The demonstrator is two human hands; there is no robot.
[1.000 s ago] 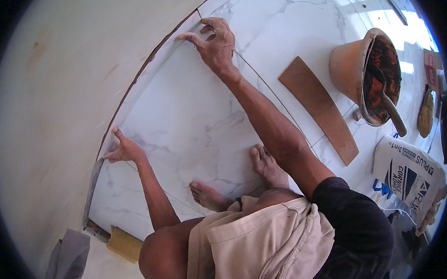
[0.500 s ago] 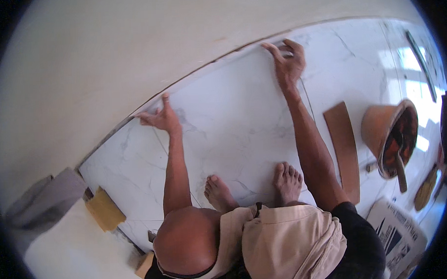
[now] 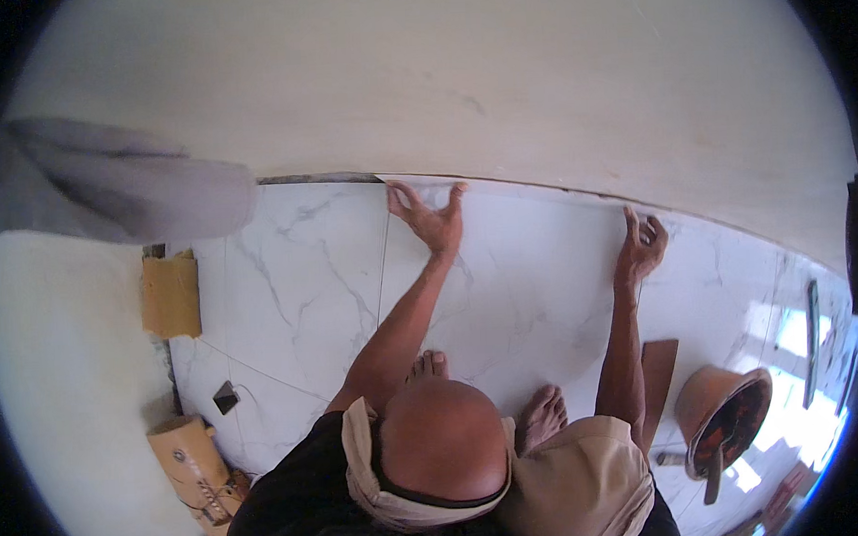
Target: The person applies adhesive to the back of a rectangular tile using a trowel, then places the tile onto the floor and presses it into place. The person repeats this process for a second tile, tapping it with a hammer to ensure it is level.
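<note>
Glossy, marbled floor tiles [image 3: 533, 264]; matt wall [image 3: 536, 94]; bucket [image 3: 700, 396] probably plastic.

Black top [image 3: 286, 495], beige shorts [image 3: 583, 475], bare feet [image 3: 543, 417]

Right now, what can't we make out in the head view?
White tile, head view: underside hidden by its own top face.
Right hand, head view: some fingertips hidden by its curled fingers.
Brown board, head view: partly behind the right forearm.
Tool in the bucket, head view: working end lost in the dark interior.
Grey cloth-like thing, head view: blurred, left end cut by the lens rim.
</note>
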